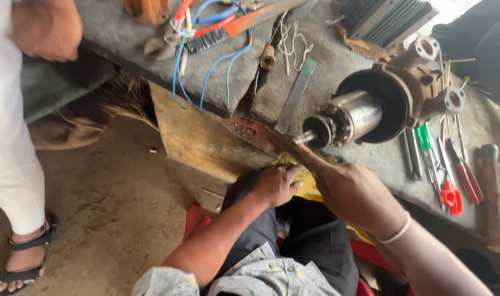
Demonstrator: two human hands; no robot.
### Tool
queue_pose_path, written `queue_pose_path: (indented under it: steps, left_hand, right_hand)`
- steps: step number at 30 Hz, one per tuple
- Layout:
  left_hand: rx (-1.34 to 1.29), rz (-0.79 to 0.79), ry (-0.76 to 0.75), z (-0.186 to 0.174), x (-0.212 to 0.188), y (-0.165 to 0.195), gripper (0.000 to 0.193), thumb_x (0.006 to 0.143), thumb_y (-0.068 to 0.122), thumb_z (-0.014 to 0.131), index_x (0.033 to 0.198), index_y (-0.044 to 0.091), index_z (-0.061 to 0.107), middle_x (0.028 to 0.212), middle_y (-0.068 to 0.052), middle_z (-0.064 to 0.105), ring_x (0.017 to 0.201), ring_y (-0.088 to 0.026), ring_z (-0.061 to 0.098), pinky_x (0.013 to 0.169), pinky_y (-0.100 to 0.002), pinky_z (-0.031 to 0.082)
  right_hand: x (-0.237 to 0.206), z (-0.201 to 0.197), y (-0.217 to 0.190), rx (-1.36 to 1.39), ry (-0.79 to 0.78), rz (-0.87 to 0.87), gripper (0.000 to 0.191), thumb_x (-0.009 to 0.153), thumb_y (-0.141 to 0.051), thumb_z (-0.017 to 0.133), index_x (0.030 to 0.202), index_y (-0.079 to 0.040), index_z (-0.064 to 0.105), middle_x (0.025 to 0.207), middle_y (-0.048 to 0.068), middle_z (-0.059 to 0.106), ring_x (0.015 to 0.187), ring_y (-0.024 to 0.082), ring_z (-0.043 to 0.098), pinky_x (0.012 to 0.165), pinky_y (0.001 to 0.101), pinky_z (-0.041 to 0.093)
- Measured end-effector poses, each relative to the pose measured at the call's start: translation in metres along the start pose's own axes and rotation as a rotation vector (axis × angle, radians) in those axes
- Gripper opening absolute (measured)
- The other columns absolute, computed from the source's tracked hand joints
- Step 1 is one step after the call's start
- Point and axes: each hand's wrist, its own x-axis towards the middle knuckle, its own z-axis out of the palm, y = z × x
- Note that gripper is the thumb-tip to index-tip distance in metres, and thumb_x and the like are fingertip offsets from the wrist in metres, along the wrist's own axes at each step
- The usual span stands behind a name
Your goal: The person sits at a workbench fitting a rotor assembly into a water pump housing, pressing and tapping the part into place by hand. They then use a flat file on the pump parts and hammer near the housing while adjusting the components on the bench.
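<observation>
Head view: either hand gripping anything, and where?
Right hand fingers touch the steel motor shaft's tip; grip unclear. Left hand rests on yellow cloth, holding nothing.

I see blue wires (206, 66) upper centre on the tabletop (326, 60) | red-handled brush (217, 34) above them | green-tipped flat strip (296, 94) centre | red-handled pliers (462, 178) and green screwdriver (425, 140) at right | bystander's sandalled foot (25, 257) lower left
</observation>
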Motion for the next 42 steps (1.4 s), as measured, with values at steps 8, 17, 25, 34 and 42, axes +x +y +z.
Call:
queue_pose_path:
  steps: [8,17,25,34,42]
  left_hand:
    - [-0.058,0.008,-0.014,-0.008,-0.005,0.008,0.054,0.092,0.028,0.067,0.145,0.020,0.057,0.125,-0.010,0.071,0.105,-0.033,0.069,0.089,-0.045,0.056]
    - [-0.010,0.011,-0.017,-0.006,-0.003,0.006,0.049,0.093,0.029,0.068,0.140,0.021,0.061,0.123,-0.011,0.072,0.107,-0.033,0.070,0.093,-0.046,0.055]
    - [0.009,-0.038,-0.100,-0.005,-0.002,0.000,0.051,0.093,0.032,0.067,0.143,0.022,0.059,0.125,-0.013,0.071,0.103,-0.035,0.070,0.091,-0.047,0.055]
    - [0.070,-0.046,-0.169,-0.002,-0.004,-0.002,0.054,0.095,0.035,0.066,0.147,0.023,0.056,0.121,-0.015,0.070,0.101,-0.035,0.070,0.089,-0.047,0.056]
    - [0.044,-0.044,-0.159,-0.004,-0.003,-0.004,0.055,0.093,0.034,0.067,0.146,0.023,0.055,0.125,-0.016,0.069,0.101,-0.036,0.070,0.087,-0.047,0.056]
  right_hand:
    - [-0.021,0.003,0.010,0.036,0.373,-0.132,0.072,0.087,-0.008,0.061,0.156,-0.006,0.039,0.069,0.014,0.069,0.046,0.030,0.064,0.045,0.0466,0.049]
    - [-0.016,0.025,0.007,-0.122,0.233,0.056,0.071,0.091,-0.013,0.062,0.158,-0.009,0.037,0.058,0.013,0.062,0.042,0.030,0.059,0.044,0.0481,0.047]
    - [-0.003,0.011,-0.003,-0.153,0.196,0.034,0.071,0.091,-0.009,0.057,0.157,-0.005,0.034,0.054,0.011,0.058,0.039,0.027,0.058,0.042,0.0446,0.046]
    - [0.024,-0.040,0.008,-0.338,-0.366,0.030,0.086,0.089,-0.006,0.056,0.166,-0.008,0.017,0.058,0.012,0.061,0.048,0.023,0.063,0.051,0.0404,0.052]
    - [0.059,-0.062,-0.021,-0.319,-0.442,0.050,0.089,0.079,0.006,0.050,0.163,-0.003,0.019,0.073,0.018,0.067,0.065,0.031,0.069,0.063,0.0446,0.056]
